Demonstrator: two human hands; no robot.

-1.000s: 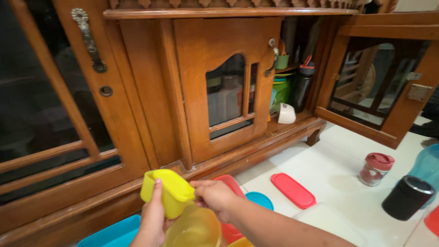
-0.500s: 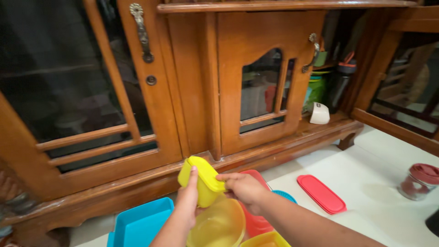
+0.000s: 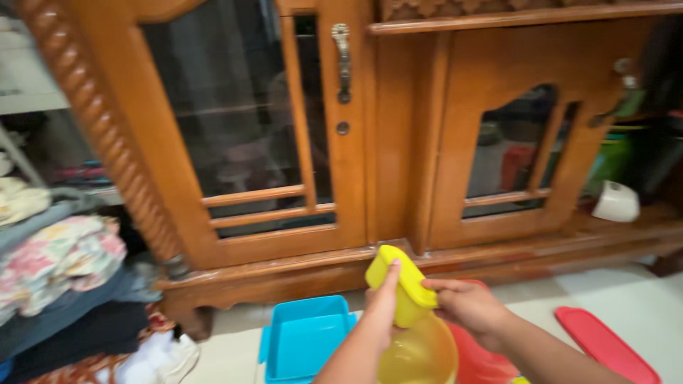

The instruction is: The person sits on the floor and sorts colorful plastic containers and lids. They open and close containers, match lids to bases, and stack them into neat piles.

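Left hand (image 3: 380, 306): closed on the yellow box (image 3: 400, 291), thumb up along its near face, forearm rising from the lower edge of the view.
Right hand (image 3: 466, 306): pinching the box's right end, fingers curled, forearm running off to the lower right.
Yellow box: small, rectangular, tilted, rim pointing up and left; held between both hands, in the air just above the bowl.
Bowl (image 3: 420, 355): translucent yellow, round, directly under the hands; whether it touches the box cannot be told.
Blue tub (image 3: 306, 345): open, rectangular, on the floor just left of the left hand.
Red tub (image 3: 480, 363): below the right wrist, mostly hidden by the arm and the bowl.
Red lid (image 3: 605, 345): flat, oblong with rounded ends, on the floor well to the right of the right hand.
Cabinet (image 3: 388, 156): wooden, with glass doors and metal handles, standing straight beyond both hands; blurred containers show behind the glass.
White cup (image 3: 616, 202): on its side on the cabinet ledge, far beyond and right of the right hand.
Clothes (image 3: 60, 277): folded pile, floral and dark pieces, far left of the left hand.
Floor (image 3: 662, 306): pale, carrying the tubs and lid.
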